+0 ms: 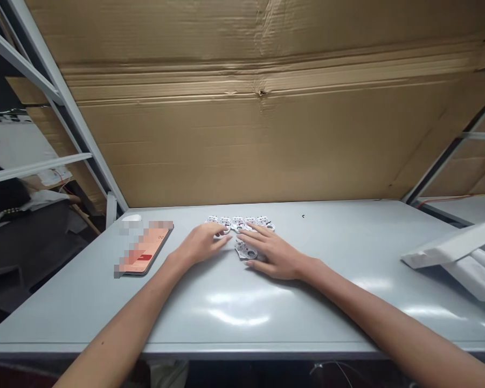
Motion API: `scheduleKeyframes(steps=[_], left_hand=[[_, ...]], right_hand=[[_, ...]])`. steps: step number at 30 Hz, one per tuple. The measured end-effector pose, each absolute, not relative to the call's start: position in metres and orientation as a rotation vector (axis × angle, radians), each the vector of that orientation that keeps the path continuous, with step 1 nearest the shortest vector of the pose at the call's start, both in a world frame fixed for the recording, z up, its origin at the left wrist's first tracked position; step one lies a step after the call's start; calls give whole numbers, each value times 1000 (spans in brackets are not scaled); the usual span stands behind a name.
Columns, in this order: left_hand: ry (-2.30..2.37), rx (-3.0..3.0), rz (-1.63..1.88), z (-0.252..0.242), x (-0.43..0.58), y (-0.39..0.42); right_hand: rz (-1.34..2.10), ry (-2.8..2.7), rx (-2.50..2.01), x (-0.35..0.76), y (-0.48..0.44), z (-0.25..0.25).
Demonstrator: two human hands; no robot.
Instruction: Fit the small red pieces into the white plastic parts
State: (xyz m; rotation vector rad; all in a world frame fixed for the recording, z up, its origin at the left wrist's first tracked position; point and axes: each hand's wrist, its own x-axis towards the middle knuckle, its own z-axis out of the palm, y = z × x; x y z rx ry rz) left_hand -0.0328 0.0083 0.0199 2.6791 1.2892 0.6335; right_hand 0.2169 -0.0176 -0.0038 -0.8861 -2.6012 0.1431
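Note:
Several small white perforated parts with red markings (238, 222) lie in a row at the far side of the grey table (242, 318). My left hand (202, 242) lies flat, its fingertips over the left end of the row. My right hand (272, 253) reaches in from the right, with its fingers spread across the row's right half. Just below the row, one more white part (246, 250) sits against the right hand's fingers. Neither hand appears to grip anything. The hands hide parts of the row.
A pixelated phone in a pink case (143, 248) lies left of the hands, with a small white oval object (131, 217) behind it. Stacked white foam packing (456, 258) sits at the right. A cardboard sheet (242, 118) and metal shelf frame (56, 91) rise behind the table.

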Motion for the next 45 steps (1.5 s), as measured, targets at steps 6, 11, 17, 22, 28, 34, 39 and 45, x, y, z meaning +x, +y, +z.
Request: scheduleKeyframes(steps=[6, 11, 17, 22, 28, 34, 39, 45], left_hand=[[1483, 2654, 831, 11, -42, 24], [1709, 2615, 654, -1, -52, 35], [1533, 2609, 335, 2, -44, 25], [1469, 2591, 131, 6, -35, 15], [1531, 2576, 123, 3, -28, 12], [1538, 2505, 153, 5, -26, 11], [1475, 2548, 216, 5, -29, 11], [1350, 2641, 168, 6, -20, 5]], right_hand=[[241, -2600, -862, 215, -23, 1], [259, -2427, -963, 241, -11, 11], [122, -2121, -1407, 285, 23, -1], [221, -2172, -1542, 294, 37, -19], [361, -2216, -1444, 287, 40, -27], [353, -2263, -1388, 284, 39, -28], [255, -2325, -1356, 277, 30, -20], [169, -2481, -1350, 244, 11, -14]])
